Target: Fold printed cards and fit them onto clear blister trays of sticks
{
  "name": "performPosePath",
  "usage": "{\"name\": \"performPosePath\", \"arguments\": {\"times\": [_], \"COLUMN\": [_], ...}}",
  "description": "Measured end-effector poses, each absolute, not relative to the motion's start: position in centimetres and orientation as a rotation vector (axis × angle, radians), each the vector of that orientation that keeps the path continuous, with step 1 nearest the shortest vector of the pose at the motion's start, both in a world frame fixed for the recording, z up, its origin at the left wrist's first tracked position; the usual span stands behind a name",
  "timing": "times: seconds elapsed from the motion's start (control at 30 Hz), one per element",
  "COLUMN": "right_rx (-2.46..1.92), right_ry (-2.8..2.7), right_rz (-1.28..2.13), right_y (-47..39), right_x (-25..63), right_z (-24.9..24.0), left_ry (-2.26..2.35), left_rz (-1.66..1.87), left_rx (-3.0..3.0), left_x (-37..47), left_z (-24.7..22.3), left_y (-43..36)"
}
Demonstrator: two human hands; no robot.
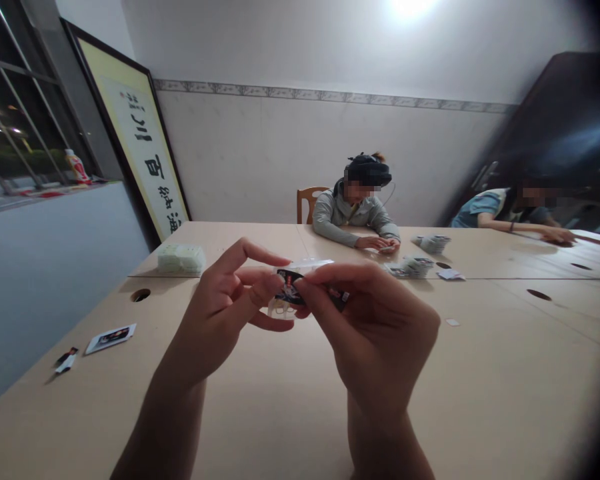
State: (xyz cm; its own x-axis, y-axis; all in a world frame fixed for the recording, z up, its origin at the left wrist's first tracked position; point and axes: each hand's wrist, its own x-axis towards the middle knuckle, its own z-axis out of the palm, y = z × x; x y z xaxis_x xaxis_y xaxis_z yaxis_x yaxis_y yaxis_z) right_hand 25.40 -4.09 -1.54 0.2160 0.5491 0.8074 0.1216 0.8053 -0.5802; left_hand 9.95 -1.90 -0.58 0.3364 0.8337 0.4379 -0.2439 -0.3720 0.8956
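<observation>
Both hands are raised over the table in the middle of the head view. Between them is a black printed label (291,288), lying against a clear plastic piece (283,311). My left hand (233,297) pinches the left end of the label and plastic with thumb and fingers. From the right, my right hand (367,320) grips the label between thumb and index finger, its other fingers curled behind. The label's right end shows beyond the right thumb. Fingers cover part of the plastic piece.
On the pale table (260,413) are a stack of clear packs (181,259) at left, a printed card (111,338), a small black-and-white scrap (67,360), and packet piles (417,267) at right. A person (353,210) sits opposite; another (510,213) leans in at right.
</observation>
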Motion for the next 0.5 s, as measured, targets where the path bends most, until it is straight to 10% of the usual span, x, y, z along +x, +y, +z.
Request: {"name": "performPosePath", "arguments": {"times": [0.5], "right_rx": [-0.623], "right_ry": [-1.360], "right_rz": [0.308], "right_y": [-4.08], "right_x": [25.59], "right_z": [-1.48], "left_ry": [0.557], "left_rz": [1.280], "left_rx": [1.545], "left_x": [10.05], "left_z": [-0.58], "left_y": [-1.93]}}
